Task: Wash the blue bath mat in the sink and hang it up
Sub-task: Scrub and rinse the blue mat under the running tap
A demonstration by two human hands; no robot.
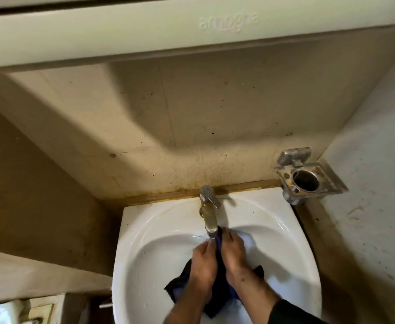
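A dark blue bath mat [180, 285] lies bunched in the white sink [142, 249], wet and dark, with a fold rising between my two hands. My left hand [203, 263] and my right hand [235, 252] both grip that fold, pressed close together just below the spout of the metal tap [209, 213]. Most of the mat's middle is hidden under my hands and forearms. Whether water is running from the tap is unclear.
A worn metal tumbler holder [308, 180] is fixed to the wall at the sink's back right. A pale cabinet underside [145, 31] overhangs the stained beige wall above. Walls close in on the left and right of the sink.
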